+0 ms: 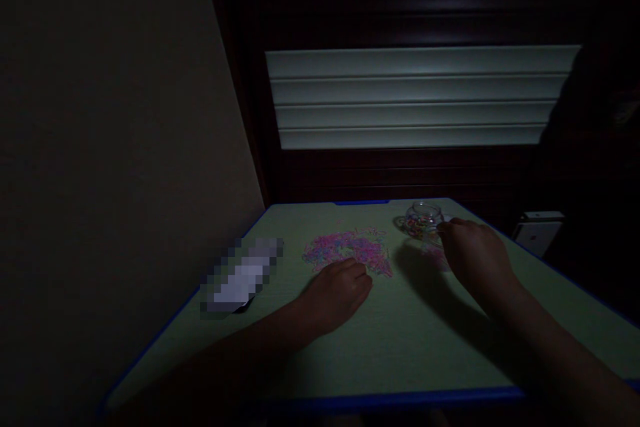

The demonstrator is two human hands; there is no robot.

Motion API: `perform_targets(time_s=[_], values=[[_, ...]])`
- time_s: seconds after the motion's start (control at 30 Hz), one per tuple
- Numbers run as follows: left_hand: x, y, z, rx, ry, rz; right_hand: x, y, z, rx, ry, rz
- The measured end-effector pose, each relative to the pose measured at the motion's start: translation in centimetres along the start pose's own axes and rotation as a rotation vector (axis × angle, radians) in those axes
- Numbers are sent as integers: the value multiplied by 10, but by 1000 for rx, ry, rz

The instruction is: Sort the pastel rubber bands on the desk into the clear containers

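Note:
A flat pile of small pink, purple and blue pieces (350,247) lies spread on the light green table (310,360). My left hand (343,290) rests at the pile's near edge with its fingers curled together; whatever it may hold is hidden. To the right, my right hand (467,247) is raised near a round glass jar (424,219) with coloured pieces inside. Its fingers are pinched, and what is between them is too dark and small to name. Below the jar, partly behind my right hand, lies a small clear packet with pink pieces (435,255).
On the table's left side lies a blurred-out pale object (245,277). A wall (125,113) rises on the left, and a dark panel with pale slats (410,100) stands behind. A white box (537,232) is beyond the right edge.

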State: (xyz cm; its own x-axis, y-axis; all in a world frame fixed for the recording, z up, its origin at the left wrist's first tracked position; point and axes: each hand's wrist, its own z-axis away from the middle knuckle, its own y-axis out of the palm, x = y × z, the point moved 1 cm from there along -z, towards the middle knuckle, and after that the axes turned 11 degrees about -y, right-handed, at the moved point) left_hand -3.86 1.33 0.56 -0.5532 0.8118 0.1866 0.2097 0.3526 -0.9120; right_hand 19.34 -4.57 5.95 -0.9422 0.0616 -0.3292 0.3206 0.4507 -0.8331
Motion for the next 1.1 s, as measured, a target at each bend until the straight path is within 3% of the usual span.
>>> perform_targets(time_s=[0.93,1.1], values=[[-1,-3,-1,5,10,23,-1,-1,1,-7,-11,-14],[-1,-4,-1,0,17,22,-1,2,0,-72,-31,-11]])
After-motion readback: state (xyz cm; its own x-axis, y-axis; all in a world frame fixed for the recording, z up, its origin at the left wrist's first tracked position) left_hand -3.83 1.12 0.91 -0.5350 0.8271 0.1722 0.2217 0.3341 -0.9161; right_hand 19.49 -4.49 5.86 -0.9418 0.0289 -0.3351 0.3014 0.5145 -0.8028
